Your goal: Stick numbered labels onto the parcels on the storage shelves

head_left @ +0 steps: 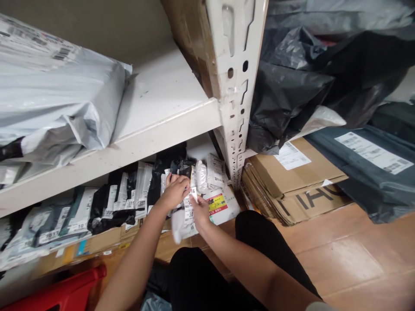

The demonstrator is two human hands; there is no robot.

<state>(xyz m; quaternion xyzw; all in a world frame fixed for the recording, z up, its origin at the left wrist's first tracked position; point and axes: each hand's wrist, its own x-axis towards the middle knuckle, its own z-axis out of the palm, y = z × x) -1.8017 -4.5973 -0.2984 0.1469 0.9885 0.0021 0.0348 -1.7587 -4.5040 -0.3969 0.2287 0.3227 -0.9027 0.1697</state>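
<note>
At the low shelf's right end, my right hand (201, 211) pinches a white plastic mailing parcel (177, 226) by its side, thumb lying on the printed label. Large numbers show on that label (190, 203). My left hand (176, 188) is just to the left and higher, its fingers curled down among the upright packed parcels by the label's top edge. What its fingertips grip is hidden. Behind both hands stand small white parcels (201, 177) and dark bagged ones. A white bag with a red and yellow label (218, 203) lies beside my right hand.
A row of labelled parcels (112, 201) fills the low shelf to the left. Above it juts a white shelf edge (168, 129) bearing a big grey parcel (65, 95). A metal upright (238, 73) and cardboard boxes (298, 168) stand right; a red plastic object (61, 287) sits lower left.
</note>
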